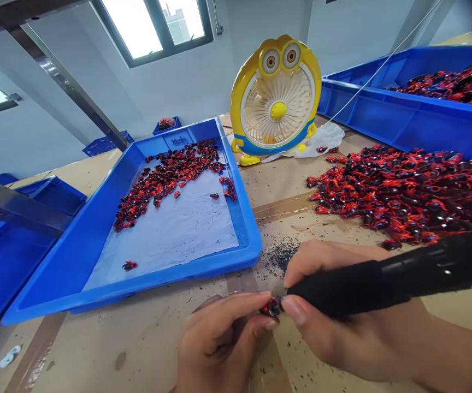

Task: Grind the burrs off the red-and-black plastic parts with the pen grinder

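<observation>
Between the thumb and fingertips of my left hand [228, 335] is a small red-and-black part [271, 307], its dark open end turned to the right. My right hand [354, 338] grips a thick black pen-shaped tool [342, 289], which looks like a rotary grinder handpiece. Its tip is right at the part; whether the two touch I cannot tell. Black crumbs [281, 255] lie on the brown tabletop just beyond my hands. To the right, a big heap of similar red-and-black parts [408, 191] covers the table.
A blue tray [244, 240] lined with white sheet holds many such parts, mostly at its far side. Behind stands a yellow cartoon-faced fan [277, 111]. Another blue bin [383, 117] with parts sits back right, its cord overhead. A metal post [68, 82] crosses the left.
</observation>
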{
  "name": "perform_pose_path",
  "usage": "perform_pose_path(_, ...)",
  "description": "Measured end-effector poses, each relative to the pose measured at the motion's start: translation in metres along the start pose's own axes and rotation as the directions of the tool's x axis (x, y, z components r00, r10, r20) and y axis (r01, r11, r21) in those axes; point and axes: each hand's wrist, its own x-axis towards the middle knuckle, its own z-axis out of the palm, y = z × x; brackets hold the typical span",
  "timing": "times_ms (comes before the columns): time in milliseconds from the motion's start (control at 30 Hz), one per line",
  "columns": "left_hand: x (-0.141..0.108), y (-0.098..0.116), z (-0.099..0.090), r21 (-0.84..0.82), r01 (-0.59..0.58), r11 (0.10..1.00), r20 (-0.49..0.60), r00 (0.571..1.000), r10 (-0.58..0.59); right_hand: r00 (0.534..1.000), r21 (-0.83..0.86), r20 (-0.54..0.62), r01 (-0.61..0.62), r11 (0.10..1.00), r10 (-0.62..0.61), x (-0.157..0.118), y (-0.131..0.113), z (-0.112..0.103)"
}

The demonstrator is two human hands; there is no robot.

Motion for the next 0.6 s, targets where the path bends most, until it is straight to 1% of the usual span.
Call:
perform_pose_path(100, 0.0005, 0.0001, -0.0005, 0.024, 0.014, 1.0, -0.016, 1.0, -0.013, 1.0, -0.034, -0.018, -0.011, 0.999, 0.011, -0.0019, 0.0007, 0.0002)
perform_pose_path(200, 0.0011, -0.0003, -0.0011, 0.042, 0.012, 0.999, -0.015, 1.0, -0.011, 1.0, -0.032, 0.012, -0.015, 0.999, 0.015, -0.0026, 0.0005, 0.0008)
perform_pose_path(367, 0.0025, -0.0002, -0.0034, 0.116, -0.005, 0.993, -0.032, 0.999, 0.008, 0.998, -0.057, -0.061, 0.01, 0.998, -0.013, -0.0018, -0.0011, 0.0018)
perform_pose_path(467, 0.0029, 0.0004, -0.0045, 0.16, -0.028, 0.987, -0.02, 0.999, 0.031, 0.999, -0.065, -0.043, 0.014, 0.998, -0.017, -0.0014, -0.0005, 0.0008)
perform_pose_path(600, 0.0023, 0.0004, -0.0049, 0.171, -0.041, 0.984, -0.028, 0.999, 0.047, 1.0, -0.065, -0.023, -0.002, 0.998, 0.001, -0.0009, 0.0018, -0.0002)
